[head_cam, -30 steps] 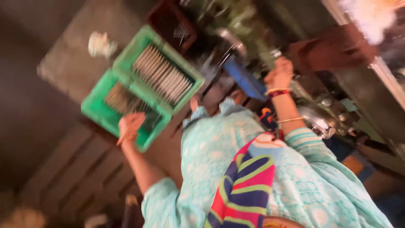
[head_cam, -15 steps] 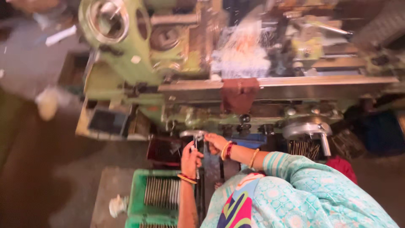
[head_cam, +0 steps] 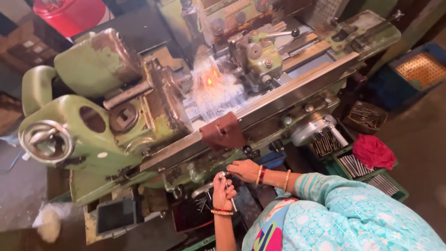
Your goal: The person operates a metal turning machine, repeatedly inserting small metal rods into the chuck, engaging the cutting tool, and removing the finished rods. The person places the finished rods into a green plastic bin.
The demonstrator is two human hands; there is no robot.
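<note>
Down at the near edge of the green machine (head_cam: 116, 139), left hand (head_cam: 224, 188) is clamped around a thin metal rod (head_cam: 229, 195). Right hand (head_cam: 244, 170) sits just beside it, fingers curled narrow against the machine's front; whether it holds anything, I cannot tell.

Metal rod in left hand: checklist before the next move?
1. Left hand grip on metal rod: ok, fingers closed round it.
2. Right hand hold: cannot tell, fingertips sit by the rod's top.
3. Hands away from spray and sparks: ok, brown guard plate lies between.
4. Green machine stopped: not ok, sparks flying.
5. Rod crate free of clutter: not ok, red cloth on it.
</note>
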